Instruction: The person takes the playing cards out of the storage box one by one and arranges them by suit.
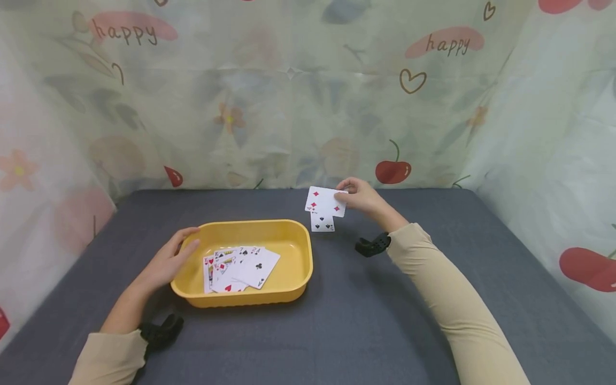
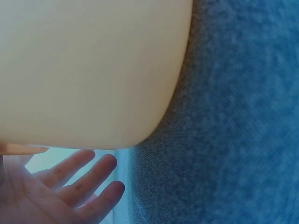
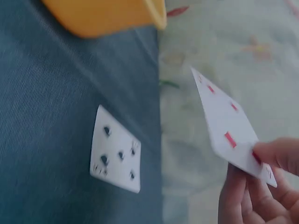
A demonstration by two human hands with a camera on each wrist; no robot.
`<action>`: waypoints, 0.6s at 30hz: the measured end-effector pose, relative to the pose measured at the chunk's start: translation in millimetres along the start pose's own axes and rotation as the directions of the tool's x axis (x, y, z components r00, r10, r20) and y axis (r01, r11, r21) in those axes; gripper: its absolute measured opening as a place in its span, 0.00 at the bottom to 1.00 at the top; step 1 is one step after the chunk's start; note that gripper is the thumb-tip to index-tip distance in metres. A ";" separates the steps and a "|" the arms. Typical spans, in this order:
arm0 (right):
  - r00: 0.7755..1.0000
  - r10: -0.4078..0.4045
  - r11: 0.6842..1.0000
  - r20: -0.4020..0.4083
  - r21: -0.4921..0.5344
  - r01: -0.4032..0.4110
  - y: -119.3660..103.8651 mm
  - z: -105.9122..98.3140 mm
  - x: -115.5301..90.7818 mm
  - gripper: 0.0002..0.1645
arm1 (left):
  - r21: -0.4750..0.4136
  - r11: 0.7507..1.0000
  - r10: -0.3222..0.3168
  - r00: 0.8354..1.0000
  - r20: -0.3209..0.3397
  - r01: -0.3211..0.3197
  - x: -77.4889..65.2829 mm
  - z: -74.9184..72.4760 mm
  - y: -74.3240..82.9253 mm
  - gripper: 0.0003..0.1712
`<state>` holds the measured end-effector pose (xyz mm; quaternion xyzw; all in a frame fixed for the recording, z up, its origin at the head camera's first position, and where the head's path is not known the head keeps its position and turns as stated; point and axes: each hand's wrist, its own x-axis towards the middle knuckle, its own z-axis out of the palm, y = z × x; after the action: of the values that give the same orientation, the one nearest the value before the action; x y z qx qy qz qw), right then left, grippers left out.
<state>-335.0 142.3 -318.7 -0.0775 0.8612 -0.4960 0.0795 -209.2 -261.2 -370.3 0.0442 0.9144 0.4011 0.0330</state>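
Note:
Near the far edge of the table, my right hand (image 1: 362, 197) pinches a four of diamonds playing card (image 1: 325, 201) between thumb and fingers, its face towards me. Below it a five of spades (image 3: 117, 151) lies face up on the dark cloth, partly covered by the held card in the head view. My left hand (image 1: 169, 255) is at the left side of a yellow basin (image 1: 308, 256). Its thumb rests over the rim, while the other fingers (image 2: 86, 184) stay outside, loosely straight and spread. Several face-up playing cards (image 1: 247, 270) overlap inside the basin.
Dark grey cloth (image 1: 375, 331) covers the table. A patterned curtain (image 1: 289, 117) hangs behind it and along both sides. Black bands (image 1: 372, 246) are worn on both wrists.

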 end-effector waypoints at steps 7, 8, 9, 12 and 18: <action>0.979 0.101 0.995 -0.177 0.020 -0.099 19.7 -11.6 0.9 0.16 | -0.006 1.000 0.005 1.000 -0.004 -0.005 -0.1 0.2 -0.5 0.35; 0.974 0.110 0.994 -0.197 0.013 -0.110 22.9 -13.0 0.6 0.16 | -0.007 1.000 0.002 1.000 -0.003 -0.002 0.0 0.3 -0.4 0.36; 0.969 0.122 0.992 -0.214 0.007 -0.124 26.1 -14.1 0.3 0.16 | -0.007 1.000 0.001 1.000 -0.004 -0.001 0.0 0.3 -0.4 0.36; 0.962 0.145 0.989 -0.230 0.008 -0.147 37.1 -17.1 0.4 0.19 | -0.006 1.000 -0.003 1.000 -0.006 0.003 0.1 0.4 -0.6 0.36; 0.963 0.162 0.987 -0.215 0.015 -0.163 57.8 -16.9 1.5 0.21 | -0.007 1.000 -0.007 1.000 -0.006 0.007 0.7 0.4 -1.9 0.36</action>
<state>-343.3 184.9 -360.5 0.0474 0.8689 -0.4919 0.0260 -210.0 -262.1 -372.1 0.0396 0.9132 0.4043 0.0319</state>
